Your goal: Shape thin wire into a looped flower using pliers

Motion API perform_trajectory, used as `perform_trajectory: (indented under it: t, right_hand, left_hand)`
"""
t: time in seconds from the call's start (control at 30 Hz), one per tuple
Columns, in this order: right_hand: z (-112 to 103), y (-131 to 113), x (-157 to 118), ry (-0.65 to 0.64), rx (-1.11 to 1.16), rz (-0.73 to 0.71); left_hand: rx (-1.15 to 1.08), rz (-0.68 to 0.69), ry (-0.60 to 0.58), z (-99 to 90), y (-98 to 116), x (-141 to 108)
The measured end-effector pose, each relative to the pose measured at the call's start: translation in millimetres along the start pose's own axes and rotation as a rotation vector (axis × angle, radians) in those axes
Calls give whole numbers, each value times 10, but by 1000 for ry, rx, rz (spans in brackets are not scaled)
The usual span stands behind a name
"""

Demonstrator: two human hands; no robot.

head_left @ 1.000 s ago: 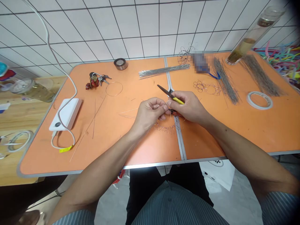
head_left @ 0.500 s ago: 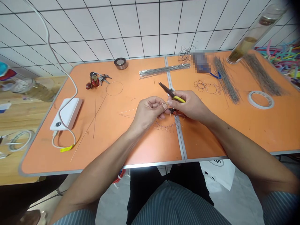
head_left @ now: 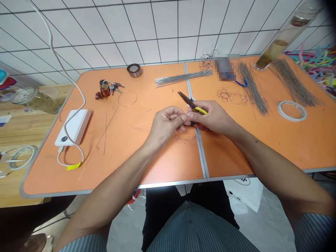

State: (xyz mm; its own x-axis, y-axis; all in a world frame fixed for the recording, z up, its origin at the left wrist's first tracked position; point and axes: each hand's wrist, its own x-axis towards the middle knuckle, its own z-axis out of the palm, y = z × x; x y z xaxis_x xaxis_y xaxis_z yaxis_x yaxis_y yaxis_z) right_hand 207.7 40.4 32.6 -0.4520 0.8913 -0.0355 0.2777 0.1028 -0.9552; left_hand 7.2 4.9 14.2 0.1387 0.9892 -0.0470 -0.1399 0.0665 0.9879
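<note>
Wire (head_left: 181,115) is up between both hands, over the middle of the bench (head_left: 162,168), just left of the metal seam (head_left: 201,157). Left hand (head_left: 168,122): thumb and forefinger together, clamped on the wire. Right hand (head_left: 211,113): grip closed round the yellow-handled tool (head_left: 187,99), its thumb and fingertip also meeting at the wire. Tool type unclear; its dark point aims up-left, away from the fingers. Probably kept in the palm so the fingertips stay free for the wire without setting it down. Pinches nearly touch, likely for control of something so thin and springy.

Loops (head_left: 186,141) of fine wire lie on the bench just below the hands; whether they join the held wire, cannot tell. A dark item (head_left: 193,124) shows under the right hand, mostly hidden.

Further out: rods (head_left: 183,77) lie behind the hands, across the seam, seemingly within easy reach. Keys (head_left: 112,87) and power bank (head_left: 73,126) sit left, tape (head_left: 134,70) by the back edge, white roll (head_left: 292,119) right.

Room: wall (head_left: 168,28) shuts off the back. Forearms cross the front edge. Most open bench is front right, beyond the right forearm; left of the hands there is room too, but stray wires lie there and could snag.
</note>
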Motion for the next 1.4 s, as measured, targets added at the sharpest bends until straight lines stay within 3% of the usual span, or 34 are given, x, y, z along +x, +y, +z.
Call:
perform_trajectory:
  t: [0.27, 0.47, 0.93, 1.4]
  right_hand:
    - [-53, -57, 3, 65, -117, -32]
    - [-10, -92, -14, 29, -162, -29]
    - [31, -64, -25, 110, -110, -54]
    - [75, 21, 1, 98, 13, 17]
  left_hand:
    - [-43, 49, 88, -24, -15, 46]
    - [-42, 78, 126, -25, -14, 49]
    - [2, 63, 91, -13, -7, 27]
    - [0, 69, 33, 8, -26, 23]
